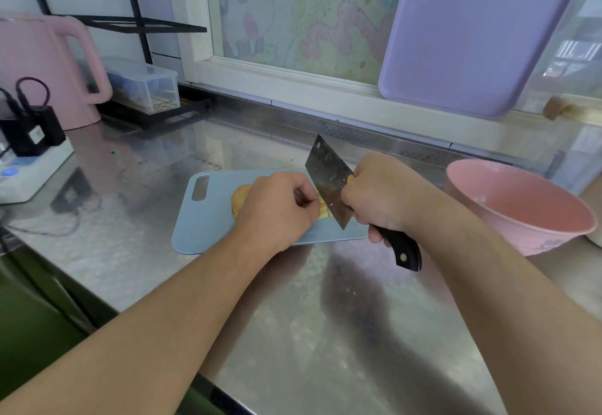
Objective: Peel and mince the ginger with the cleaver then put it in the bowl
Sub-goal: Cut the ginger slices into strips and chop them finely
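A tan piece of ginger (239, 201) lies on the light blue cutting board (208, 219) in the middle of the steel counter. My left hand (277, 209) covers most of it, fingers curled and holding it down. My right hand (379, 196) grips the cleaver (329, 180) by its black handle (404, 250). The blade stands steeply, its edge down against the ginger's yellow cut end just right of my left fingers. A pink bowl (521, 209) stands at the right, apart from the board; nothing shows inside it.
A pink kettle (49, 66) and a white power strip with black plugs (29, 154) occupy the far left. A clear plastic box (146, 85) sits on a black rack behind. A purple board (472, 33) leans against the window. The counter's front edge runs along the lower left.
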Demonstrator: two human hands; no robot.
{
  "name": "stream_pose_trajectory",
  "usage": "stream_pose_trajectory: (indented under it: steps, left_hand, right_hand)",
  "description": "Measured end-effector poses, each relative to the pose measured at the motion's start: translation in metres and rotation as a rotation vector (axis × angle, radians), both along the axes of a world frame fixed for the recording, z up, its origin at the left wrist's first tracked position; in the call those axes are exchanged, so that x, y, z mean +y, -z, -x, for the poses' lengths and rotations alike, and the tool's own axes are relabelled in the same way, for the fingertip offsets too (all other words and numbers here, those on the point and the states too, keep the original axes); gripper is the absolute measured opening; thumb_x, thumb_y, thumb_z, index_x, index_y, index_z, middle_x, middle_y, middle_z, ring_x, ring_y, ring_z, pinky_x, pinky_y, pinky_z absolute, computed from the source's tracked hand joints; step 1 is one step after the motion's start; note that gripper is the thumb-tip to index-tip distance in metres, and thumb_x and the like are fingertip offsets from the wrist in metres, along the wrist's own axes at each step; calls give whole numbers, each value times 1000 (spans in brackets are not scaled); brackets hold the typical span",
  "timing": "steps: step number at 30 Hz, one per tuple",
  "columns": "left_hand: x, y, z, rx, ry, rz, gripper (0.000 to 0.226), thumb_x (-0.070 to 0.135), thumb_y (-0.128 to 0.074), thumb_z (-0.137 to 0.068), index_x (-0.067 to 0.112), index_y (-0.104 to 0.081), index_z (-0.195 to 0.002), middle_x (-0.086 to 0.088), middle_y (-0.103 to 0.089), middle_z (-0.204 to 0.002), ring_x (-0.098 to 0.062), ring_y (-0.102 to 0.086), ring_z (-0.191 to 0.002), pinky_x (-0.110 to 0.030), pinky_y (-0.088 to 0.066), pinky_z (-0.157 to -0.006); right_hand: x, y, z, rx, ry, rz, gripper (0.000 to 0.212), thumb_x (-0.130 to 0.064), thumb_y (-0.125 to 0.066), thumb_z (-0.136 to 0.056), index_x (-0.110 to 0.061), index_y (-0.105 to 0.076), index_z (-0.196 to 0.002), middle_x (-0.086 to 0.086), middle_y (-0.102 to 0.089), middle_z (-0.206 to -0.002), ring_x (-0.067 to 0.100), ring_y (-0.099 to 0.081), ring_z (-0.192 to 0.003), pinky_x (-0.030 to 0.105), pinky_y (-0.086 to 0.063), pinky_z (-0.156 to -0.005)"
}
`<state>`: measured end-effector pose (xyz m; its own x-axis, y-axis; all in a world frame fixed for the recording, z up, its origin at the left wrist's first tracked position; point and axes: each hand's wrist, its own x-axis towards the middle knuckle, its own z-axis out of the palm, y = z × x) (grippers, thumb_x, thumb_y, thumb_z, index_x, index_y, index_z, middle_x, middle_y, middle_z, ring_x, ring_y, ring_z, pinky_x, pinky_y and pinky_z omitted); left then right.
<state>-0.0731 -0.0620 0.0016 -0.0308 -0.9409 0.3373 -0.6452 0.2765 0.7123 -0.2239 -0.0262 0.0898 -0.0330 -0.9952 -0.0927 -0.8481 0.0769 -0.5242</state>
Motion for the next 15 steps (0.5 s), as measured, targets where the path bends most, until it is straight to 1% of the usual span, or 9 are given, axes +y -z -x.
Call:
stream_pose_trajectory:
  steps: [4,6,8,10,11,13,15]
  left_hand:
    - [0,0,0,-11,-2,4,9,25,-82,-85,27,-76,-78,16,-73,-72,6,-66,-76,-1,-43,-62]
    - [0,0,0,-20,-2,3,9,25,-81,-85,28,-76,-79,16,-73,-72,3,-67,-72,-3,-46,-64]
    - [0,-1,0,-35,-9,7,8,27,-81,-85,29,-76,-79,17,-72,-72,2,-67,-71,-2,-44,-62]
    - [1,-1,0,-56,-16,16,8,29,-80,-85,29,-76,-78,16,-72,-71,2,-66,-70,-1,-41,-62]
    - [1,-1,0,-63,-19,19,9,30,-80,-84,29,-75,-77,16,-72,-71,1,-66,-70,-2,-42,-62]
    - [1,-1,0,-66,-22,17,9,31,-79,-84,28,-75,-77,16,-72,-71,1,-66,-69,-4,-43,-62]
    - [0,-2,0,-66,-25,9,8,31,-78,-85,29,-75,-77,16,-72,-72,0,-66,-70,-3,-43,-62]
  right_hand:
    - [3,0,-4,12,-5,8,12,2,-43,-83,-2,-51,-75,16,-53,-55,29,-57,-34,25,-44,-41]
    - [4,0,-6,19,-10,7,15,4,-42,-83,-2,-53,-75,13,-52,-46,29,-57,-34,24,-44,-41]
    - [5,1,-8,35,-10,-6,17,4,-40,-86,-2,-53,-77,6,-47,-31,25,-55,-29,21,-43,-39]
    - [6,2,-11,53,-16,-10,16,4,-39,-86,-3,-51,-78,3,-43,-27,22,-54,-27,19,-41,-38]
    - [6,2,-13,59,-22,-6,15,3,-39,-86,-4,-49,-77,5,-46,-31,22,-54,-27,19,-41,-39]
    - [9,3,-15,63,-33,-4,14,2,-41,-87,-5,-49,-78,10,-53,-46,22,-55,-29,20,-42,-38]
    - [11,3,-16,62,-37,-11,14,1,-42,-87,-5,-50,-78,13,-55,-56,24,-56,-30,21,-42,-36]
